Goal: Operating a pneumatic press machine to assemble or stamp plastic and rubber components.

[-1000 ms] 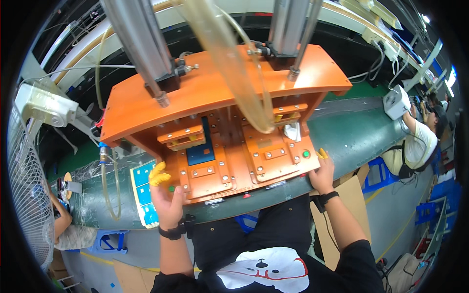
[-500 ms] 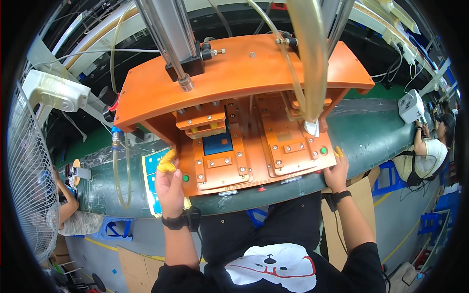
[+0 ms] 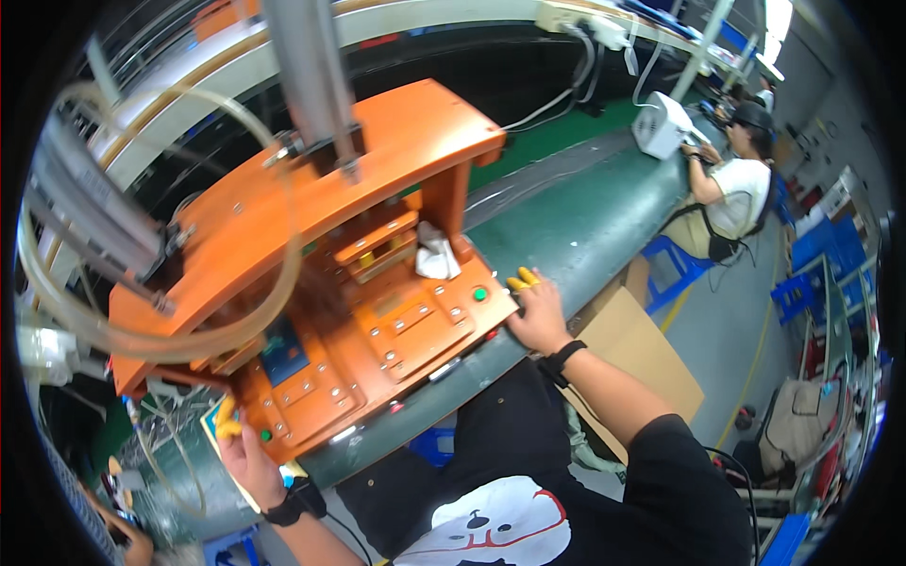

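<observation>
An orange two-station press (image 3: 377, 151) stands in front of me, tilted across the view. At its left front corner is my left hand (image 3: 247, 462), yellow finger covers on raised fingers, close to a green button (image 3: 266, 436); nothing shows in this hand. My right hand (image 3: 541, 316), also with yellow finger covers, lies beside the right front corner with fingers stretched out and holding nothing. Another green button (image 3: 479, 294) is near it. A dark blue flat piece (image 3: 283, 351) lies in the left station. A crumpled white cloth (image 3: 437, 255) sits by the right station.
The press is on a long green bench (image 3: 566, 226). Looping clear hose (image 3: 274, 321) hangs before its left side. Farther right are a white box-shaped fan (image 3: 661, 125) and a seated person (image 3: 741, 189) on a blue stool (image 3: 675, 274). Cardboard (image 3: 632, 363) leans below my right forearm.
My view has swung to the right, so the press now appears farther left and slanted. Both hands stay by its front corners. The blue piece remains in the left station.
</observation>
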A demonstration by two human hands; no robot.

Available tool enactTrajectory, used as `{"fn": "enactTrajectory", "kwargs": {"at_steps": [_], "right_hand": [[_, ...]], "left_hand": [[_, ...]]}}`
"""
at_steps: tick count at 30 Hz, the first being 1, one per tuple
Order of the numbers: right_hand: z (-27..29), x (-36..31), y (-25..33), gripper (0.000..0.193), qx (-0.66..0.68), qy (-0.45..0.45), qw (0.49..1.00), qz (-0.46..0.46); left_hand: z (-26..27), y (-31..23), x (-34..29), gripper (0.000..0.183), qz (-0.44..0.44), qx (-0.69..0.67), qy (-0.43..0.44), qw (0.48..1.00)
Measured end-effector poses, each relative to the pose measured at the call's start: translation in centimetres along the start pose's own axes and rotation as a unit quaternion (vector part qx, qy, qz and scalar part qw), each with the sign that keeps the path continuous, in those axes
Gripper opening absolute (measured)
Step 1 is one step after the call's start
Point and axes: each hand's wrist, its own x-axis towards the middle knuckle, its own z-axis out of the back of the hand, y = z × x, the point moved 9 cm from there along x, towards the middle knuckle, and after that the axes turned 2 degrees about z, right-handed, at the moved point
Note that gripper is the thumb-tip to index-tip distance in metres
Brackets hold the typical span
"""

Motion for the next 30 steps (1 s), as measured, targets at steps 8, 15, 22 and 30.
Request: {"fn": "enactTrajectory", "kwargs": {"at_steps": [8,15,22,30], "right_hand": [[1.6,-0.5,-1.2,0.050,-0.006,-0.006,1.000,-0.024],[1.5,0.2,-1.1,0.065,-0.020,0.024,0.999,0.019],[1.9,10.2,-2.3,0.050,-0.046,0.191,0.980,-0.008],[-2.4,26.9,-6.1,0.045,-0.183,0.057,0.981,-0.018]], "left_hand": [[-2.5,-0.6,-0.4,0.039,0.043,0.081,0.019,0.996],[-4.3,-0.8,-0.9,0.044,-0.007,0.172,0.067,0.983],[-3.9,-1.6,-0.5,0.031,0.016,0.197,-0.001,0.980],[-9.1,-7.5,0.4,0.004,0.009,0.325,-0.017,0.945]]}}
